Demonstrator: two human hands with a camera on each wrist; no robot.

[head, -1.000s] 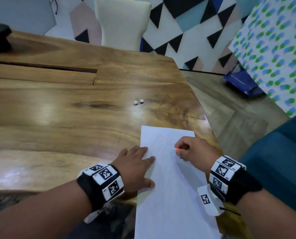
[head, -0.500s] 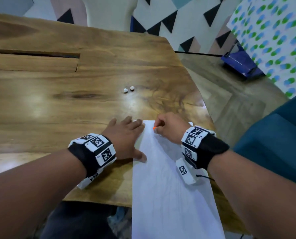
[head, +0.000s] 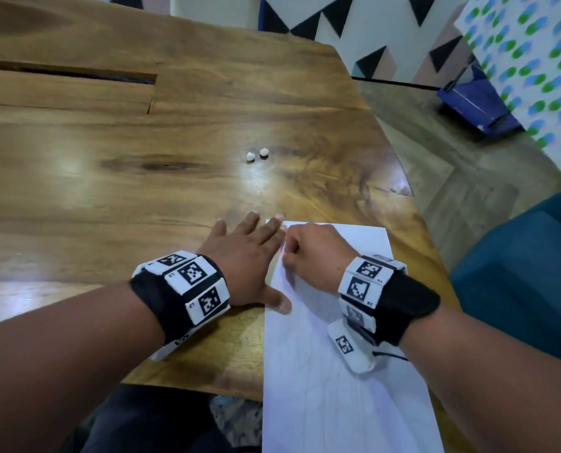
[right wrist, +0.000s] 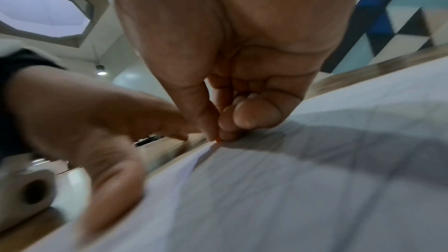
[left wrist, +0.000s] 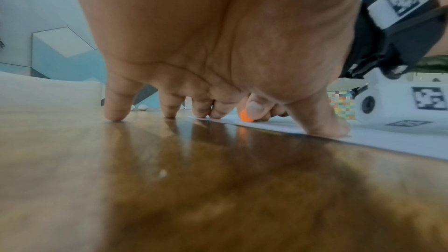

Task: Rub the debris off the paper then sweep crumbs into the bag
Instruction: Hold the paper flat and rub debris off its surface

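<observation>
- The wooden table [head: 115, 178] is filling most of the head view; compared with a second ago the camera is looking further down, so the pale chair at the far side is now cut off at the top edge.
- The white paper [head: 334, 387] is lying at the table's near right corner and running off the bottom of the picture; faint pencil lines are showing on it, but no writing is readable.
- The left hand [head: 245, 256] is lying flat, its fingers [left wrist: 114, 110] spread and straight. Most tips are pressing on the wood beside the paper's left edge, while the thumb is pressing on the paper. It is sitting nearer the paper's top corner than a second ago.
- The right hand [head: 315, 253] is curled into a loose fist on the paper's top left part, just beside the left hand; a second ago it was lower and further right on the sheet.
- The wristbands [head: 191, 282] are carrying black-and-white square code tags; their tiny digits are too small to read.
- Two small white lumps [head: 257, 154] are sitting on the bare wood, well beyond the paper.
- The orange eraser [left wrist: 246, 116] is pinched between the right thumb and fingertips, its tip touching the paper; the hand is hiding most of it.
- No bag is in view.
</observation>
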